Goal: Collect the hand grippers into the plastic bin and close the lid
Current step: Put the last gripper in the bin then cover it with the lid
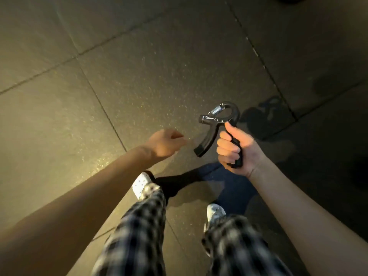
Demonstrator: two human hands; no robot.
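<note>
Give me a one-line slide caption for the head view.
Right hand grips a black hand gripper over the tiled floor; left hand hovers nearby.

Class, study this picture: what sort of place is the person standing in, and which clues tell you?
Probably a gym or workout room, dimly lit. Clues: large speckled floor tiles like rubber matting, and a hand gripper held in the right hand.

A: Where does the single view look from?
B: From the person's head, steeply down; the right hand (237, 150) and left hand (165, 143) are close, the floor (139, 76) farther beyond them
</note>
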